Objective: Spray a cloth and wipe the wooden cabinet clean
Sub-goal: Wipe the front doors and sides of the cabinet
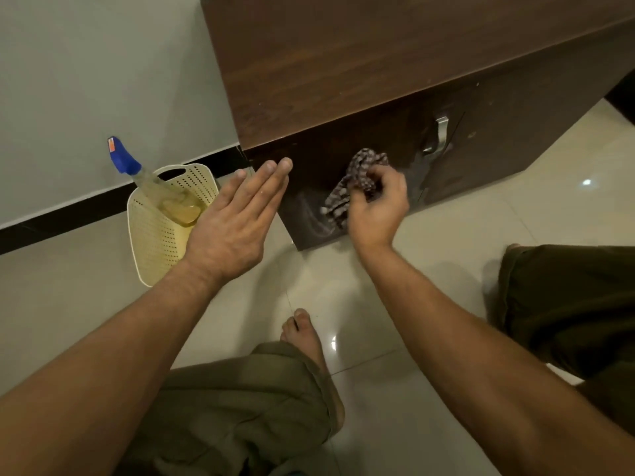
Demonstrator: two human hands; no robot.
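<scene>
The right hand (pixel 378 207) is holding the cloth (pixel 357 180) bunched up, with its fingers curling tight around it. It is pressing the cloth on the front of the cabinet (pixel 343 63). I think the person is doing the wiping part now.

To do it well, the hand should be pushing the cloth flat on the wood. It should be going in long lines from side to side, so no spot is being missed. It should be going over the wet marks (pixel 311 214) low on the front. It should be going around the handle (pixel 438 135) too, where smears are showing.

The left hand (pixel 233 221) is hanging open near the cabinet's corner, with fingers straight and close together, holding nothing. I cannot tell if its tips are touching the wood.

The cloth is small and soft, with dark and light checks, and one end is hanging down from the hand. The cabinet is dark brown wood, standing on the shiny floor (pixel 446 235) against the wall (pixel 86 80). The spray bottle (pixel 151 180), with its blue top, is lying in a cream basket (pixel 154 242) on the floor, near the left hand.
</scene>
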